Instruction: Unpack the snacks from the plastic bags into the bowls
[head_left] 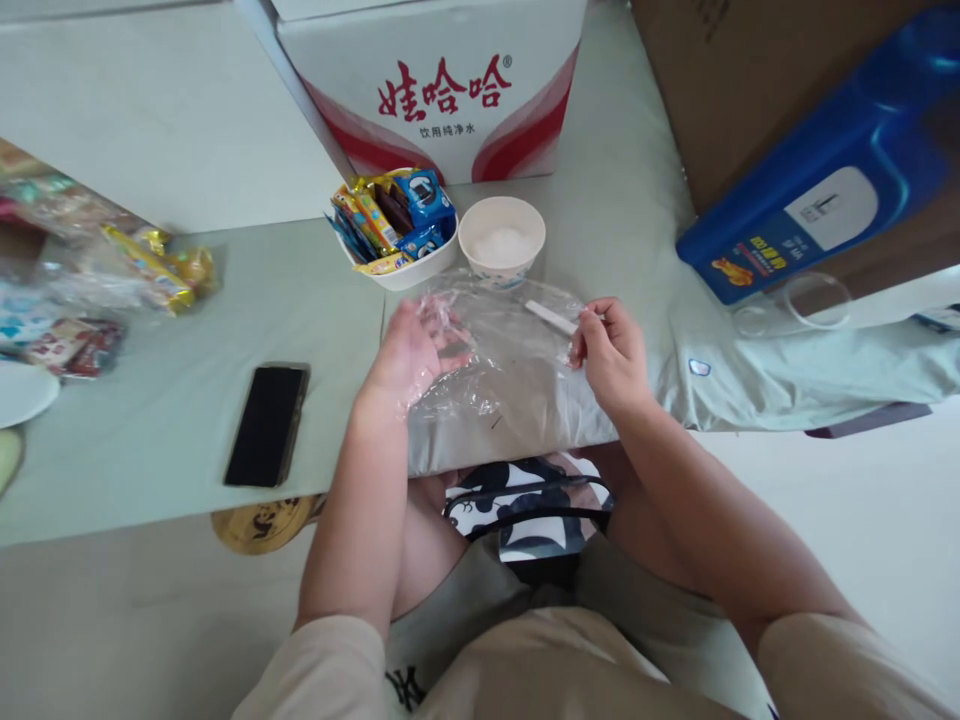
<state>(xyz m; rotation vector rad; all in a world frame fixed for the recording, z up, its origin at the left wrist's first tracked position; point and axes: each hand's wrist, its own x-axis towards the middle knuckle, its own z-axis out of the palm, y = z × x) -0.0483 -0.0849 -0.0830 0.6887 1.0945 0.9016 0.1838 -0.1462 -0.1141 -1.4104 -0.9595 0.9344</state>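
Clear, crinkled plastic film, perhaps a bag, spreads between my two hands over the table's front edge. My left hand has its fingers spread, with film around or over them; whether it is inside the plastic, I cannot tell. My right hand is closed in a pinch on a flat white stick, its end pointing left over the film. The film's right edge lies at these fingertips. Just beyond the film stands a white paper bowl with white granular contents. Beside it is a white tub of wrapped snacks.
A white and red carton stands at the back. On the right are a blue bottle and a clear cup on its side. A black phone lies at left, near snack packets.
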